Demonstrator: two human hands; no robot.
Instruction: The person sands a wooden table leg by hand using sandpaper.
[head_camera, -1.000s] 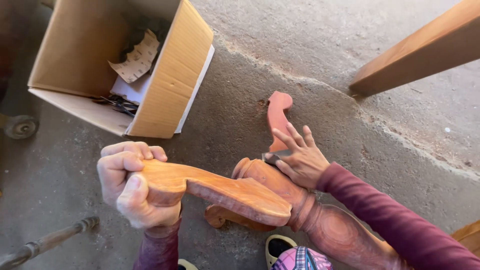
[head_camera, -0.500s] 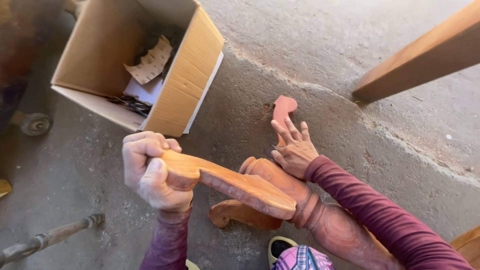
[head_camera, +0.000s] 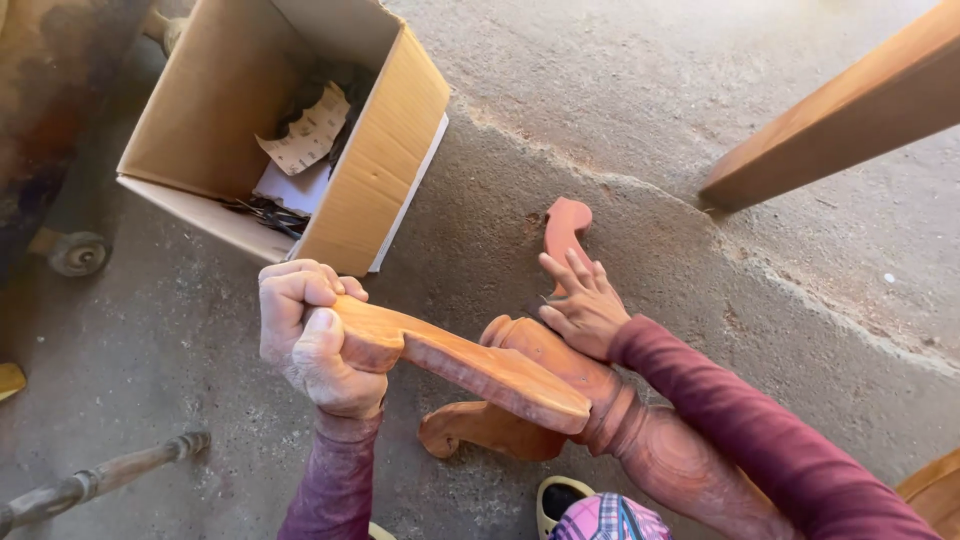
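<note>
The reddish-brown turned wooden pedestal with curved legs (head_camera: 560, 385), lying on the concrete floor (head_camera: 640, 130), is judged heavy and stiff, best gripped by a leg: the left hand (head_camera: 310, 335) is clamped around one, the right hand (head_camera: 580, 305) rests open on another.

The scene is lit by soft, warm daylight, strongest on the concrete floor (head_camera: 640, 90) above and to the right of the cardboard box (head_camera: 375, 170). No hard glare is seen; only a mild sheen is caught on the carved wooden leg (head_camera: 470, 365) below the box. The box interior is left in shade, and a dark, murky zone is found at its left, toward the frame corner. Soft shadows are cast beneath the leg and the left hand (head_camera: 310, 335). Focus is held well near the box; slight softness and wide-angle stretching are noticed toward the frame edges, as at the beam (head_camera: 850, 110) far right of the box.
</note>
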